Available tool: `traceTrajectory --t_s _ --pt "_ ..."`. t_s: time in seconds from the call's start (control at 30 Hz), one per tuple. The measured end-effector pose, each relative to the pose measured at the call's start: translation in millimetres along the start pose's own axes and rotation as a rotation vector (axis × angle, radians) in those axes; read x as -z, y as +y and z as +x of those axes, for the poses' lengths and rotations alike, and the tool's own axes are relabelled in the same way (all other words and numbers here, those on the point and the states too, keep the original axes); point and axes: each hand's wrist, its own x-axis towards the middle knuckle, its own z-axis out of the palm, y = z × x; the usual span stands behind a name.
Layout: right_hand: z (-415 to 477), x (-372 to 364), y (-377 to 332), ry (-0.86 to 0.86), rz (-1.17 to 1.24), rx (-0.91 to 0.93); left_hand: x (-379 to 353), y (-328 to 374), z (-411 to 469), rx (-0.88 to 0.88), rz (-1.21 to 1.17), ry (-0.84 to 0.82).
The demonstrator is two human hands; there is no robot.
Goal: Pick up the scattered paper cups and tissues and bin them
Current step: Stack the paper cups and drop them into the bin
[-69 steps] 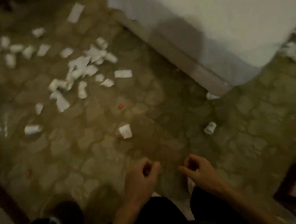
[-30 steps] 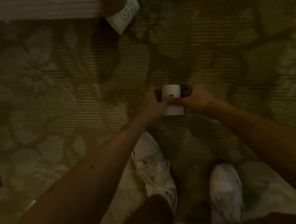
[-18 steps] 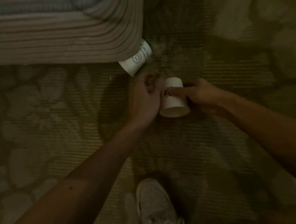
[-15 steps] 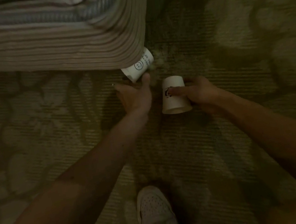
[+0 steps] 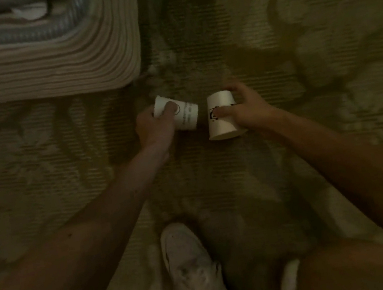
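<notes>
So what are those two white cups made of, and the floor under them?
Left cup, gripped by the left hand, and right cup, gripped by the right hand: probably thin paper, matte white with dark printed marks. Floor: looks like carpet, a ribbed weave with a pale pattern, though the dim light leaves this unsure.

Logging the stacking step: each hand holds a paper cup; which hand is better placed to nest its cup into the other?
Right, probably. The left hand grips a sideways cup whose open mouth faces the right hand, which holds an inverted cup with its narrow base near that mouth, ready to insert.
</notes>
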Motion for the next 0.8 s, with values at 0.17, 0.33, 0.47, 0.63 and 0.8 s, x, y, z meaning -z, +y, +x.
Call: traceTrajectory --t_s 0.17,0.33,0.47,0.63,0.8 --pt "-94.0 15.9 -15.2 -0.036 -0.053 -0.055 26.3 32.8 -85.7 0.021 0.150 -0.176" --pt "-211.7 32.7 -92.4 -0.014 -0.090 -0.058 73.3 129.7 -179.2 -0.023 0.151 -0.270" --pt "-313.4 68.6 -238.3 0.076 -0.050 0.005 125.6 273.5 -262.2 0.036 -0.030 -0.315" --pt "-363.0 96.3 -337.6 0.098 -0.050 0.084 144.7 376.8 -305.2 -0.066 -0.003 -0.521" --pt "-415.2 164.8 -439.9 0.111 0.050 0.122 149.1 519.2 -343.2 -0.180 0.041 -0.599"
